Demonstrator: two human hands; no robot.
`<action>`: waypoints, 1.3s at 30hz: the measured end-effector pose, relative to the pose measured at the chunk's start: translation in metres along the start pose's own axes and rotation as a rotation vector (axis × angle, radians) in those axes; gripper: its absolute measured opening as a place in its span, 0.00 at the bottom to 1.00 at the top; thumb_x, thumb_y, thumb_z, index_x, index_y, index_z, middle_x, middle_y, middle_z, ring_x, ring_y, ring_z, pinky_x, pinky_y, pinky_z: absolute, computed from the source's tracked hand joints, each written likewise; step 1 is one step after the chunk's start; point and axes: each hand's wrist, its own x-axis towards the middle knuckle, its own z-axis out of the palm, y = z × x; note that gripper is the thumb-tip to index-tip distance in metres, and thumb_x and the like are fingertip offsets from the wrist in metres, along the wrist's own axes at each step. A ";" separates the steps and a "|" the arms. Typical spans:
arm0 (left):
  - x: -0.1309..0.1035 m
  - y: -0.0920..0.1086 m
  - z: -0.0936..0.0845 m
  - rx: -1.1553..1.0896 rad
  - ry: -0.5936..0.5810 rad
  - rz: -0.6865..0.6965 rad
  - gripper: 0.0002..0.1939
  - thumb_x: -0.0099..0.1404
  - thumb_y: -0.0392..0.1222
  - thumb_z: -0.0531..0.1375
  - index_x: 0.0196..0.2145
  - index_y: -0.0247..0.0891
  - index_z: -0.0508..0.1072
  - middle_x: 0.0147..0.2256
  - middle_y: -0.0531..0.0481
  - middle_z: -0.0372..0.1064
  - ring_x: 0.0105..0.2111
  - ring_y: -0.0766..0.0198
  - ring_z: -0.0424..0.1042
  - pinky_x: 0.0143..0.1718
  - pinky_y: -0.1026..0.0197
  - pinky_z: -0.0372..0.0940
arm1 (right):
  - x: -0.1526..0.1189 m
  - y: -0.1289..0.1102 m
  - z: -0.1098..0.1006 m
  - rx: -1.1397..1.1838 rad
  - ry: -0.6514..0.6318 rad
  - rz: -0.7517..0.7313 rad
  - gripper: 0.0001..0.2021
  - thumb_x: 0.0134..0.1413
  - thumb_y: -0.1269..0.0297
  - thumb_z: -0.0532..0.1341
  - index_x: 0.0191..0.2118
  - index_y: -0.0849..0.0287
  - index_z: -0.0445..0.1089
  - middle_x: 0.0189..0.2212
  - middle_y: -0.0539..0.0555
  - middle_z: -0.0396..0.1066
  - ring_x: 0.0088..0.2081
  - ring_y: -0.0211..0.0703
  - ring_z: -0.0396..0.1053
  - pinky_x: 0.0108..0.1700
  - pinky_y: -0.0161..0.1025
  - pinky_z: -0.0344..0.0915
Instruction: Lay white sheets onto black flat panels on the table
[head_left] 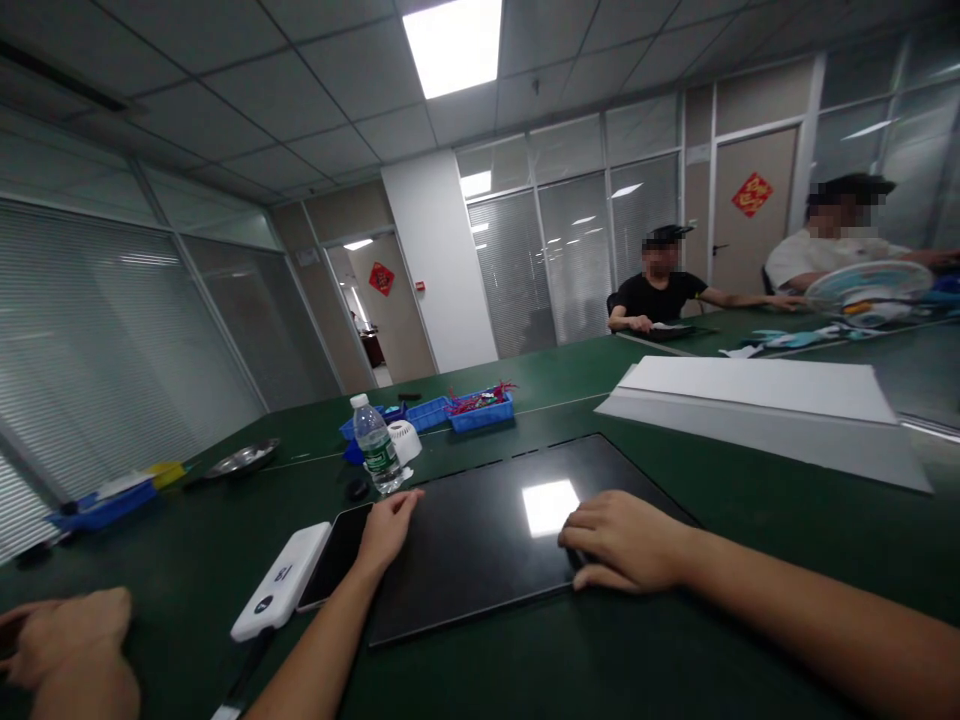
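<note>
A flat, glossy black panel [465,560] lies on the green table in front of me, reflecting a ceiling light. My left hand [390,530] is closed at the panel's left edge, its fingers pressed together near the far corner. Over the panel's near right part, my right hand [626,540] has its fingers curled and its thumb by the front edge. Something small and dark shows under these fingers, too hidden to name. Beside my left hand lie a black-screened phone [337,555] and a white power bank [283,580] with a cable.
Behind the panel stand a water bottle [375,445], a white device [405,440] and blue trays [484,412], one with red wires. White boards [757,390] lie right. A metal pan [244,458] is left. Another person's hand [75,630] is near left; two people sit across.
</note>
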 end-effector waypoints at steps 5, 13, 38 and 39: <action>-0.006 0.006 0.005 0.099 -0.052 0.083 0.16 0.71 0.50 0.63 0.49 0.36 0.78 0.58 0.43 0.73 0.60 0.51 0.70 0.65 0.38 0.58 | -0.036 0.079 -0.002 -0.144 0.129 0.371 0.23 0.72 0.52 0.49 0.56 0.61 0.72 0.52 0.64 0.74 0.52 0.53 0.71 0.54 0.51 0.66; -0.011 0.009 0.004 0.171 -0.039 0.132 0.17 0.64 0.47 0.61 0.48 0.43 0.82 0.60 0.46 0.73 0.62 0.50 0.69 0.67 0.49 0.57 | -0.151 0.214 0.033 -0.494 0.096 0.899 0.41 0.59 0.36 0.54 0.67 0.63 0.63 0.68 0.75 0.55 0.68 0.69 0.53 0.65 0.68 0.50; -0.014 0.021 0.005 0.244 -0.051 0.154 0.19 0.63 0.49 0.59 0.48 0.42 0.81 0.60 0.45 0.73 0.60 0.49 0.71 0.65 0.48 0.61 | -0.175 0.246 0.017 -0.245 -0.084 1.309 0.47 0.60 0.29 0.48 0.66 0.68 0.63 0.61 0.81 0.62 0.60 0.70 0.63 0.52 0.59 0.62; -0.015 0.022 0.005 0.247 -0.054 0.158 0.19 0.63 0.49 0.59 0.48 0.42 0.81 0.59 0.44 0.73 0.60 0.49 0.71 0.65 0.48 0.61 | -0.173 0.245 0.017 -0.222 -0.103 1.344 0.45 0.61 0.30 0.48 0.65 0.68 0.65 0.58 0.80 0.65 0.58 0.69 0.66 0.51 0.59 0.63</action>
